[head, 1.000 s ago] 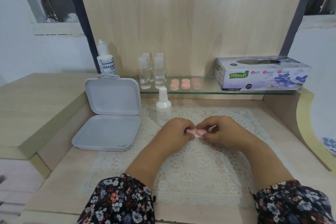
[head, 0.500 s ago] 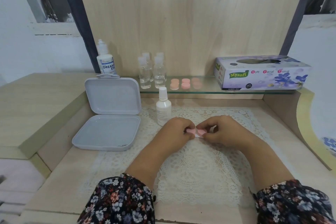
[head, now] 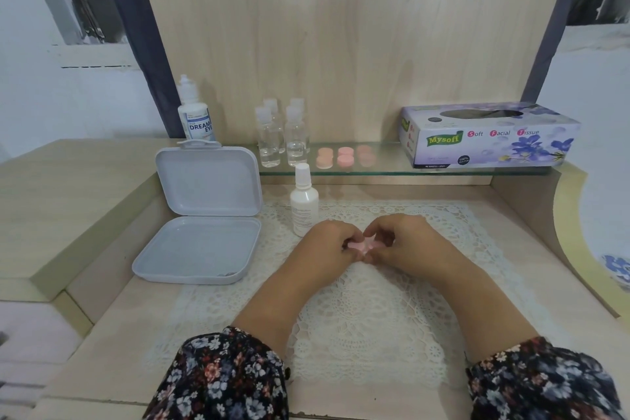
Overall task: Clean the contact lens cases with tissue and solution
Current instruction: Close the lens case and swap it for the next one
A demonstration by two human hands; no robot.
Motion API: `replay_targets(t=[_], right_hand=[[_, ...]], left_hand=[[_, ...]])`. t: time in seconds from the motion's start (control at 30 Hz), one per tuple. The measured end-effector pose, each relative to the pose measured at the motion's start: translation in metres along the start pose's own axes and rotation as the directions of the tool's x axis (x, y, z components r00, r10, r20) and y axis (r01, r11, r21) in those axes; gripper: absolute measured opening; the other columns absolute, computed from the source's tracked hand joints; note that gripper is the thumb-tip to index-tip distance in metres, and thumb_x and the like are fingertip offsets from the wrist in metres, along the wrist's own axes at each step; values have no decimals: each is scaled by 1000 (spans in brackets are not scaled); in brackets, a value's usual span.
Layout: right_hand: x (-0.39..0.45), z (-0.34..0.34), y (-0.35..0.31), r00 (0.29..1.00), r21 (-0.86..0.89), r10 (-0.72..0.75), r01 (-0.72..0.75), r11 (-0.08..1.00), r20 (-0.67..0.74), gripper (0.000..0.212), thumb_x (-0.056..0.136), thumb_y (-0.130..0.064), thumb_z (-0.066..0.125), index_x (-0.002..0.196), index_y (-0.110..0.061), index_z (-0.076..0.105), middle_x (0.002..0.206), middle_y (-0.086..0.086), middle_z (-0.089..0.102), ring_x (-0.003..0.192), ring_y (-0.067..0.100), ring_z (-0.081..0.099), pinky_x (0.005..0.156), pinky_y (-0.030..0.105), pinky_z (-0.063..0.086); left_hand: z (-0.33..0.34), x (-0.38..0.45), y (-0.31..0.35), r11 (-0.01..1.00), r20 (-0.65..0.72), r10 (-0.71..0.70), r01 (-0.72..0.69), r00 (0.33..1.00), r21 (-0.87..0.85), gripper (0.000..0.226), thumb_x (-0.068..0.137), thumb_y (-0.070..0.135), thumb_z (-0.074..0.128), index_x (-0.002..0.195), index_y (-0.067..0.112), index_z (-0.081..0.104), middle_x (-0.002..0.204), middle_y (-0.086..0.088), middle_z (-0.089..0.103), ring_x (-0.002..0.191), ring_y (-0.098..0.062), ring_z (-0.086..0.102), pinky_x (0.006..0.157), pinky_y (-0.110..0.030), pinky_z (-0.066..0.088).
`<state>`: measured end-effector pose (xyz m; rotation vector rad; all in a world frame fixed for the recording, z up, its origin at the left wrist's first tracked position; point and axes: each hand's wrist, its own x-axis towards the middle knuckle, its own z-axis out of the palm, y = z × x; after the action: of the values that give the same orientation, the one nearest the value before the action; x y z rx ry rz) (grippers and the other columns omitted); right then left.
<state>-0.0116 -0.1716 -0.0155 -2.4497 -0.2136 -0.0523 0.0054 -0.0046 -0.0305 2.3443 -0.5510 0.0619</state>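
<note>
A light wood bench [head: 102, 334] with a wood-grain back panel carries a white lace mat [head: 358, 317]. Over the mat's middle, the left hand [head: 327, 240] and right hand [head: 405, 242] meet, fingers curled, both pinching a small pink contact lens case [head: 463, 246] between them; whether tissue is also held cannot be told. A white solution bottle [head: 304, 206] stands upright just beside the left hand. An open grey box [head: 201, 215] lies at the left. On the glass shelf [head: 385, 169] behind: four clear bottles [head: 281, 136], six pink lens caps [head: 345, 157], a tissue box [head: 487, 135]. A labelled eye-solution bottle [head: 194, 112] stands behind the grey box.
</note>
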Motion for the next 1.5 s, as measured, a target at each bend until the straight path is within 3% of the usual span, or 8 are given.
replay_targets(t=[0.33,0.5,0.57,0.7,0.87,1.0,1.17,1.5], right_hand=[[-3,-6,-1,997,179,33,-45,983,72,53,81,-1,71,117,-29,44,89,-13,71,60,-3,61,48,16,45],[-4,-9,-2,997,190,35,-46,981,62,55,80,-3,72,119,-27,43,86,-13,73,72,7,67,64,33,56],[-4,-9,-1,996,189,61,-71,979,57,61,75,0,75,118,-28,43,86,-12,73,73,6,66,59,29,56],[-2,-6,0,996,151,82,-86,985,36,64,70,-11,83,119,-28,46,86,-11,71,66,-3,62,49,14,47],[-2,0,-2,998,73,59,-60,996,15,67,67,-30,86,119,-29,45,85,-4,63,74,8,60,60,21,46],[-2,-2,3,998,79,46,-50,996,44,77,68,-26,86,127,-37,38,102,-9,59,83,3,60,62,15,45],[-1,-5,7,999,123,21,-27,992,49,65,79,-9,75,128,-38,42,97,-11,68,66,-4,59,55,13,49],[0,0,2,999,23,34,-35,999,42,53,81,-17,75,127,-23,49,91,-11,61,77,1,58,61,12,44]], left_hand=[[1,2,-2,1000,6,1,-1,1000,18,25,86,16,68,111,17,68,101,2,64,89,-10,57,76,-18,44],[0,2,-2,1000,12,-16,16,1000,7,26,85,17,70,111,18,68,102,2,64,92,-11,58,81,-21,47],[0,1,-2,1000,7,-21,21,1000,-10,25,85,16,70,110,17,68,102,2,64,92,-11,59,83,-24,48],[0,1,-2,1000,1,-23,23,1000,-9,25,84,16,71,109,17,68,101,4,64,89,-9,57,78,-18,44],[0,1,0,999,-1,-30,30,1000,-24,22,85,16,69,107,18,69,100,4,64,90,-9,58,79,-20,47],[1,1,-1,999,1,-34,34,999,-25,23,84,16,70,108,18,69,100,4,64,89,-9,58,78,-18,44],[0,1,-1,999,0,-28,28,1000,-33,22,84,15,71,106,18,69,98,4,64,88,-9,58,80,-21,47],[1,2,-1,1000,-7,-15,15,1000,-15,26,84,16,71,110,16,68,102,3,65,91,-10,58,83,-22,48]])
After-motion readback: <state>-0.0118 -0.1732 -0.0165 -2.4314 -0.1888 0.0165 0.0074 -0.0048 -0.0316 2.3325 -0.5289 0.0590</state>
